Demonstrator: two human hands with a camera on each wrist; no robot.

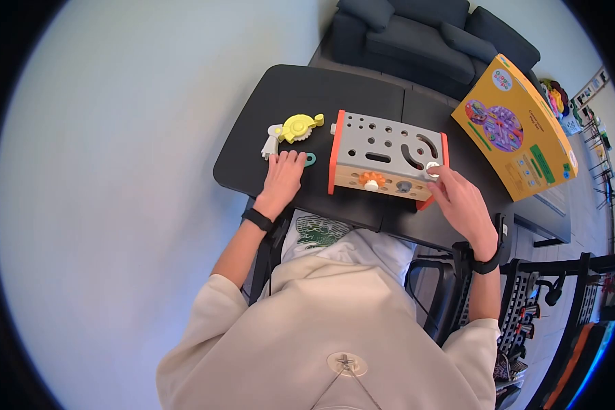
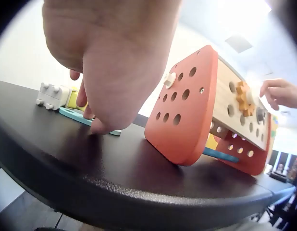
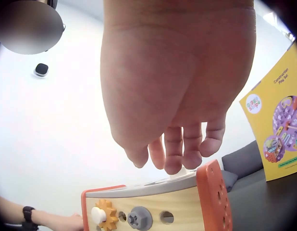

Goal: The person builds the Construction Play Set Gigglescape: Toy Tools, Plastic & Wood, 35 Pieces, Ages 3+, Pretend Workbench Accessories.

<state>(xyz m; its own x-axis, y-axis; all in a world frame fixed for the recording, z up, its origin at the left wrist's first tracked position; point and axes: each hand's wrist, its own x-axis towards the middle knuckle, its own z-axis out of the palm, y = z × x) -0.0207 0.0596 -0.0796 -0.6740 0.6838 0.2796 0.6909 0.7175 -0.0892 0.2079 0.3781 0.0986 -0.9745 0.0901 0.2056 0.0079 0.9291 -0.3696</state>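
Note:
On the black table, a wooden toy workbench box with a grey perforated top and red end panels stands between the hands. My left hand reaches down left of it and pinches a flat teal strip lying on the tabletop, thumb on its near side and fingers across it. A white toy piece and a yellow toy saw piece lie just beyond those fingers. My right hand is over the box's right front corner, index fingertip at a round white piece on the top, thumb apart from it.
An orange gear with a white bolt and a grey bolt sit on the box's front. A white knob sticks out of its left panel. The yellow product box stands at the right; a dark sofa is behind.

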